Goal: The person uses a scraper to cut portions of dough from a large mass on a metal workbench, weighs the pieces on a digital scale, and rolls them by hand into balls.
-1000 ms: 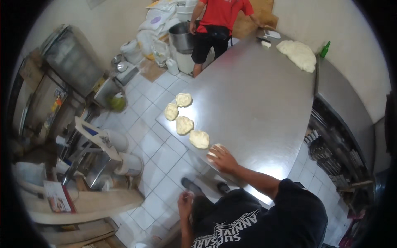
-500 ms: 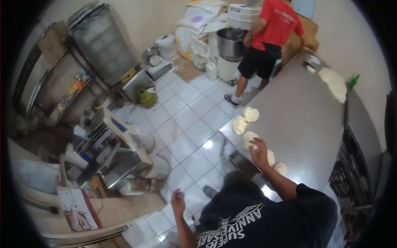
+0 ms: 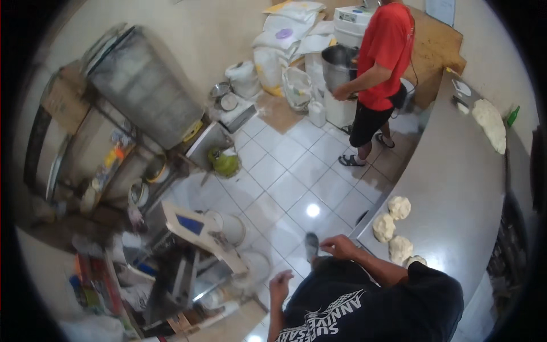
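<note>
My right hand [image 3: 340,248] is in the air just off the near left corner of the metal table [image 3: 450,188]. Its fingers are loosely bent and apart, with nothing seen in them. Low over the tiled floor, my left hand [image 3: 280,286] hangs beside my body, fingers slightly curled and parted, also without anything visible. Nearest to the right hand are several pale dough lumps along the table edge, among them a front lump [image 3: 401,249], a middle one [image 3: 384,228] and a farther one [image 3: 399,207]. My right arm partly hides another lump [image 3: 415,261].
A long dough slab [image 3: 489,126] lies at the table's far right, near a green bottle [image 3: 513,115]. A person in a red shirt [image 3: 387,62] stands by a mixer bowl [image 3: 340,65]. Left are a machine [image 3: 182,245], a green gas cylinder [image 3: 225,162] and a covered rack [image 3: 142,91].
My right hand has left the dough lumps and moved off the table toward my left hand. My view has shifted left. The person in red has turned toward the mixer bowl.
</note>
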